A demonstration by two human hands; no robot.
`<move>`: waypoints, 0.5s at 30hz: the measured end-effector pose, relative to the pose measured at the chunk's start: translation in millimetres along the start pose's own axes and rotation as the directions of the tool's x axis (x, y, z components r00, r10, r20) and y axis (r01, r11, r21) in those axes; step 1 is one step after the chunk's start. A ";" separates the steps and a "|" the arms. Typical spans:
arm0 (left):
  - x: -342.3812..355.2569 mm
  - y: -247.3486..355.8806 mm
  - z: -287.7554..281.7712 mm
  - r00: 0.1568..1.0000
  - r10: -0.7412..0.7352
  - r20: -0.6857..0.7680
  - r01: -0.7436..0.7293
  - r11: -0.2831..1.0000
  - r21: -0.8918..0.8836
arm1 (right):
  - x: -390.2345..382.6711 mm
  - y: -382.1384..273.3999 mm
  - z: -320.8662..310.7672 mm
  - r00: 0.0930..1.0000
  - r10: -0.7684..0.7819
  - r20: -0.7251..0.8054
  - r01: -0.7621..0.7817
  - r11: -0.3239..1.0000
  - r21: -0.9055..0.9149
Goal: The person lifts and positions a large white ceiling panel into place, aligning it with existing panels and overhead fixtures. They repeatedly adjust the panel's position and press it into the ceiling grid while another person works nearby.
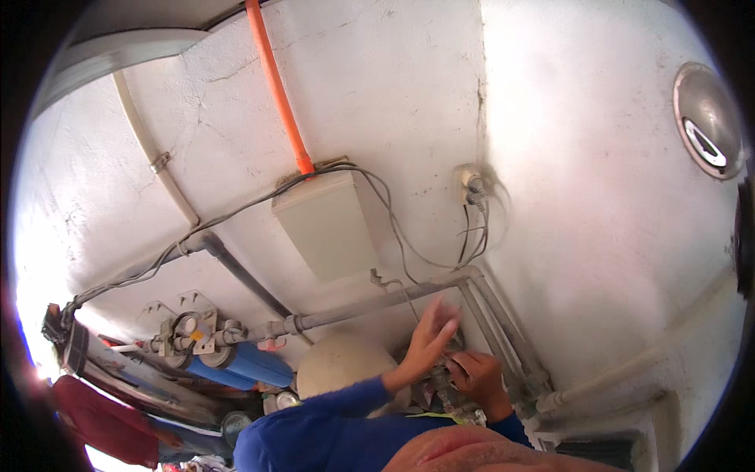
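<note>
Dull grey fittings (440, 385) beside left hand (426, 344), fingers apart, and curled right hand (478, 379), grip unclear

I can read no words, numbers or signs from here, neither on the wall (598, 197) nor on the box (334, 228).

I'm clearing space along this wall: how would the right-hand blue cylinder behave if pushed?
The blue cylinder probably won't roll, since it appears connected to the grey pipe. Its straight, even outline suggests a stiff body, and its smooth-looking side might feel slippery.
</note>
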State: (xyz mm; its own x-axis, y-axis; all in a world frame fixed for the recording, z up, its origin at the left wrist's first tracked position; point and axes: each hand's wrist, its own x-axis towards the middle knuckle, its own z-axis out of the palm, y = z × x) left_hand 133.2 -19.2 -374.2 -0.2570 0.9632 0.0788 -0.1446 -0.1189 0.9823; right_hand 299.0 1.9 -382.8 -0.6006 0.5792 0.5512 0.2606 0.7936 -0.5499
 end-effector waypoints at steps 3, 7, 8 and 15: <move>-53.4 -46.2 -45.3 0.981 -0.192 -0.018 0.192 0.971 0.141 | -21.9 20.7 19.4 0.995 0.095 -0.020 -0.089 0.976 0.199; -64.9 -43.1 -90.5 0.966 -0.240 -0.098 0.257 0.932 0.255 | -40.1 38.7 43.8 0.987 0.131 0.090 -0.150 0.956 0.251; -59.6 -34.1 -98.4 0.981 -0.160 -0.114 0.188 0.931 0.312 | -45.0 43.9 49.6 0.978 0.157 0.138 -0.190 0.943 0.274; 14.7 116.8 -162.0 0.885 0.441 -0.147 -0.180 0.617 0.766 | -75.5 83.5 79.9 0.949 0.265 0.169 -0.304 0.912 0.276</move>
State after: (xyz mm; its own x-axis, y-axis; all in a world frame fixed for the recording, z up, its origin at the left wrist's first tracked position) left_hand -42.2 -58.0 -285.8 -0.4318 0.7648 0.4781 0.6893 -0.0620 0.7218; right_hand 305.8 9.5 -520.5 -0.6287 0.7288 0.2713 0.2115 0.4960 -0.8422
